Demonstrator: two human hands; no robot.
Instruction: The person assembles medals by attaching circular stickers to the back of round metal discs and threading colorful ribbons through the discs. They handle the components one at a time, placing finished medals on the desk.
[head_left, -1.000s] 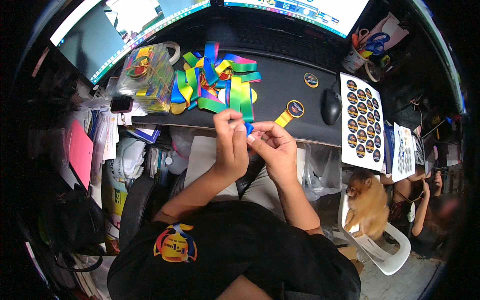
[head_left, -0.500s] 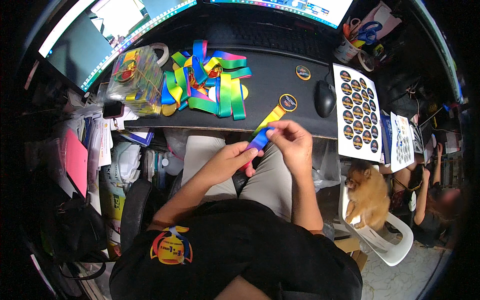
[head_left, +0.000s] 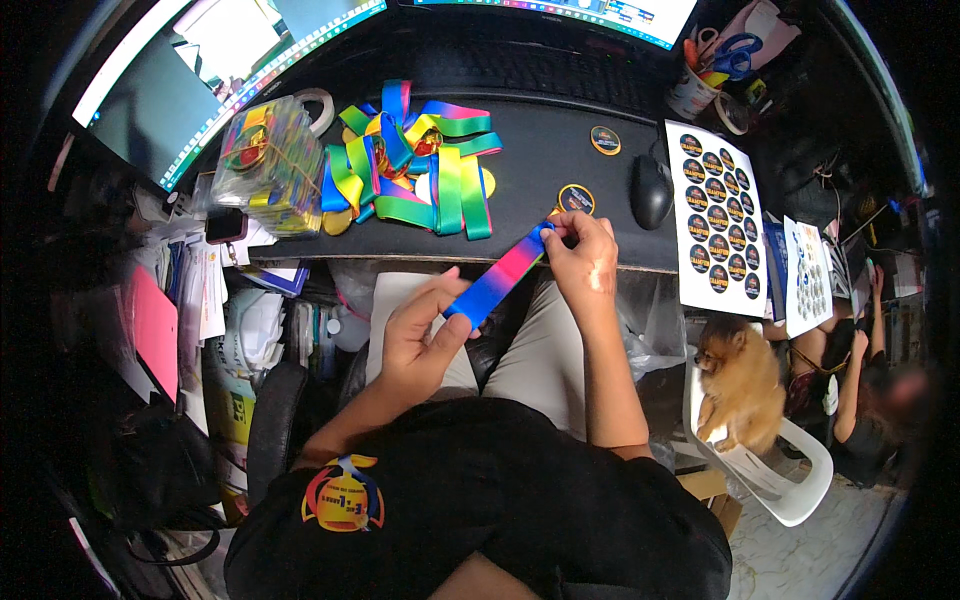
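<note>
One rainbow ribbon (head_left: pixel 498 276) stretches between left hand (head_left: pixel 418 338) and right hand (head_left: pixel 583 262), near the counter (head_left: pixel 535 185) edge and a round medal (head_left: pixel 576 198), fingers (head_left: pixel 452 337) pinching each end, best kept flat and untwisted, I judge.

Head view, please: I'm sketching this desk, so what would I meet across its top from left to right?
Stack of clear packs, pile of colourful ribbons, medal by the right hand, round black disc, computer mouse, sheet of round stickers.

A black shirt (head_left: pixel 520 490) bearing a colourful round emblem (head_left: pixel 344 500) tops pale trousers (head_left: pixel 545 350).
</note>
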